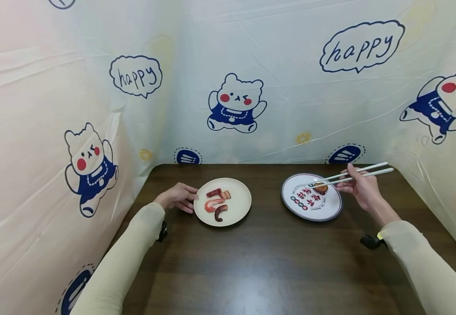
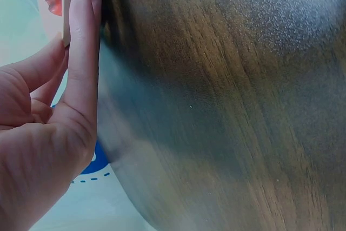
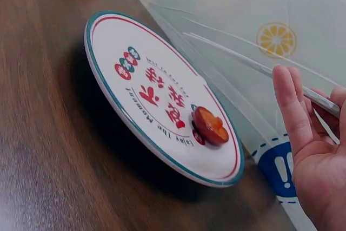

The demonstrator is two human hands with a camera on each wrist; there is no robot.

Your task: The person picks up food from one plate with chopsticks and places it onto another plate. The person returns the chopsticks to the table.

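Note:
My left hand (image 1: 178,197) is at the left rim of a cream plate (image 1: 241,201), pinching its edge with thumb and fingers, as the left wrist view shows. On that plate lie a shrimp (image 1: 210,205), a dark curled piece (image 1: 219,213), a reddish strip (image 1: 214,192) and a striped meat piece (image 1: 225,195). My right hand (image 1: 360,186) holds a pair of white chopsticks (image 1: 373,166), tips pointing left over a white printed plate (image 1: 298,205). A glossy brown food piece (image 3: 210,126) rests on this plate; in the right wrist view the chopsticks (image 3: 232,54) are apart from it.
Both plates stand on a dark wooden table (image 1: 235,267), with a stretch of tabletop between them. Behind and beside the table hangs a pale curtain (image 1: 290,87) printed with bears and speech bubbles. Dark wrist devices show at both cuffs.

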